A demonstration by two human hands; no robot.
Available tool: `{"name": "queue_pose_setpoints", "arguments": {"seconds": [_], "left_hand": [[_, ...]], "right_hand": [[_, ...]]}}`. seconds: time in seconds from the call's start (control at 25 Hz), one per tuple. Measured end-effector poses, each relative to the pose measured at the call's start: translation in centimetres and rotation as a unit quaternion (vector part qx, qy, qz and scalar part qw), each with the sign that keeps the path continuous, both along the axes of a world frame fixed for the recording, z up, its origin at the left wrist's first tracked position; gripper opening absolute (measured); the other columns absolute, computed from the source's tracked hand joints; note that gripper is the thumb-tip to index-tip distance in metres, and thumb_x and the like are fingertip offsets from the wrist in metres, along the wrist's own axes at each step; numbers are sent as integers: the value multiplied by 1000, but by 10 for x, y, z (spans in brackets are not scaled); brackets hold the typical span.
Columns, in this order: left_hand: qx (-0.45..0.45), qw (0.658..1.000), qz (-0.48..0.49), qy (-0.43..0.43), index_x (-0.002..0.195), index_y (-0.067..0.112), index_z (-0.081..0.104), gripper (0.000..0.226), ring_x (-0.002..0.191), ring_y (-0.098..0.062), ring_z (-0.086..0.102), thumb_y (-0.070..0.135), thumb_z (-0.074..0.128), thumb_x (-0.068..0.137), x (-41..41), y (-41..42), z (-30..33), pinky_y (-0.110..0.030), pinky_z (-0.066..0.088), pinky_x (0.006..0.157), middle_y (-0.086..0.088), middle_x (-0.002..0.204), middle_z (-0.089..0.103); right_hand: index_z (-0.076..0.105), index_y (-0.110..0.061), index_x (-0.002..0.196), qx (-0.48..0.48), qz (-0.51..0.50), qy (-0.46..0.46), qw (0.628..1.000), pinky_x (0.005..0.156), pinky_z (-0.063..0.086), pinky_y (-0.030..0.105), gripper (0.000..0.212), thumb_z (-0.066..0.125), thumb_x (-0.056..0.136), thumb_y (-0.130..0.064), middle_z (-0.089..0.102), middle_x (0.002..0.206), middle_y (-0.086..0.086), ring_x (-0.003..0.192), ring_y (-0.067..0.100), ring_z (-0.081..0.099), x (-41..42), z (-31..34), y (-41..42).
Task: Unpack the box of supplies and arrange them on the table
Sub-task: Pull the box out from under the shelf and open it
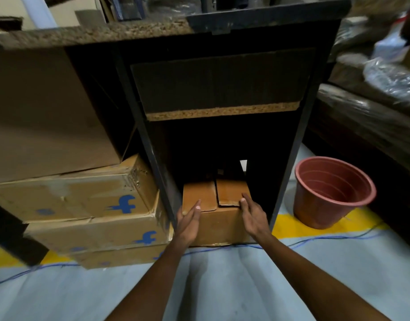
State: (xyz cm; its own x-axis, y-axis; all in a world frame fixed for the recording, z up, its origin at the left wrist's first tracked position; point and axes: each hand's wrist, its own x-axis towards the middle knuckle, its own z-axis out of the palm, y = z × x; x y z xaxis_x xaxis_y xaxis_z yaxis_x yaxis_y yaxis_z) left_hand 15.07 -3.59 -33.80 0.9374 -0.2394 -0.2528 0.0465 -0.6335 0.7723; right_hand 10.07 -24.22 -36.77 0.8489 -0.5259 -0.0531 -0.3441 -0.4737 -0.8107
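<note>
Cardboard box (pixel 213 218) sitting on floor in desk (pixel 153 33) lower opening, front face toward person, long axis running back under desk. Left hand (pixel 187 222) and right hand (pixel 252 216) flanking front top corners, fingers straight, touching flaps, not gripping. Both equally near. Judgement: pulling straight outward.

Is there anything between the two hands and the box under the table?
No. The left hand and right hand already rest on the box, fingers on its top flaps. It sits in the table's lower opening.
</note>
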Motion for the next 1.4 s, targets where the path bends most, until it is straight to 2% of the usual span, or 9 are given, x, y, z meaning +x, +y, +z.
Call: {"name": "queue_pose_setpoints", "arguments": {"seconds": [0.28, 0.64, 0.8, 0.92, 1.0, 1.08, 1.16, 1.28, 1.4], "left_hand": [[-64, 996, 59, 27, 150, 47, 36, 58, 151, -35, 17, 67, 42, 95, -8, -17, -1, -52, 17, 121, -2, 166, 3], [-88, 993, 75, 28, 148, 47, 37, 55, 151, -35, 14, 52, 54, 96, -45, -10, 0, -52, 19, 121, -4, 165, 2], [-117, 991, 69, 13, 146, 47, 41, 59, 151, -33, 15, 59, 58, 91, -84, 9, -13, -48, 22, 120, -4, 165, -3], [-74, 996, 55, -21, 143, 55, 39, 68, 150, -33, 20, 75, 44, 78, -99, 20, -21, -55, 25, 120, -3, 165, 2], [-30, 998, 33, -51, 144, 56, 36, 59, 148, -34, 22, 74, 40, 88, -91, 21, -19, -57, 28, 118, -3, 165, 6], [16, 997, 15, -70, 147, 53, 34, 49, 147, -36, 25, 62, 38, 99, -74, 18, -14, -54, 32, 115, -6, 164, 8], [61, 994, -6, -89, 147, 55, 31, 47, 145, -38, 28, 58, 36, 101, -59, 14, -12, -55, 36, 113, -8, 164, 10], [132, 986, -29, -95, 149, 58, 24, 50, 142, -39, 32, 61, 34, 100, -48, 12, -17, -54, 40, 110, -8, 163, 9], [183, 977, -34, -101, 149, 60, 17, 53, 142, -40, 30, 66, 31, 98, -50, 8, -23, -54, 36, 112, -9, 163, 6]], "right_hand": [[18, -43, 157, 56, 23, 56, 997, 120, 22, 50, 59, 33, 102, -58, 7, 167, 6, 149, 36, 22, -6, 0, 7], [17, -42, 157, 70, 15, 51, 996, 119, 25, 48, 66, 34, 98, -64, 4, 166, 6, 149, 36, 23, -42, 5, 28], [12, -42, 158, 68, 36, 42, 996, 120, 25, 47, 72, 35, 95, -67, 1, 165, 3, 151, 32, 17, -92, 0, 40], [12, -44, 157, 38, 42, 53, 997, 119, 32, 47, 74, 32, 91, -71, 5, 163, 4, 147, 34, 23, -110, -4, 45], [15, -46, 156, -41, 46, 67, 996, 116, 36, 49, 67, 24, 94, -69, 14, 159, 11, 142, 37, 31, -101, -5, 43], [19, -47, 154, -115, 47, 74, 990, 113, 39, 50, 65, 13, 93, -67, 21, 156, 17, 138, 39, 37, -87, -4, 38], [17, -50, 154, -155, 63, 87, 982, 112, 41, 52, 63, 9, 93, -66, 16, 159, 19, 139, 41, 36, -72, -3, 35], [11, -53, 153, -188, 67, 133, 971, 111, 40, 55, 55, 18, 99, -64, 2, 164, 15, 142, 44, 30, -62, -1, 37], [10, -53, 153, -205, 51, 148, 966, 108, 41, 58, 55, 20, 100, -64, 4, 163, 15, 139, 47, 30, -62, -1, 42]]}}
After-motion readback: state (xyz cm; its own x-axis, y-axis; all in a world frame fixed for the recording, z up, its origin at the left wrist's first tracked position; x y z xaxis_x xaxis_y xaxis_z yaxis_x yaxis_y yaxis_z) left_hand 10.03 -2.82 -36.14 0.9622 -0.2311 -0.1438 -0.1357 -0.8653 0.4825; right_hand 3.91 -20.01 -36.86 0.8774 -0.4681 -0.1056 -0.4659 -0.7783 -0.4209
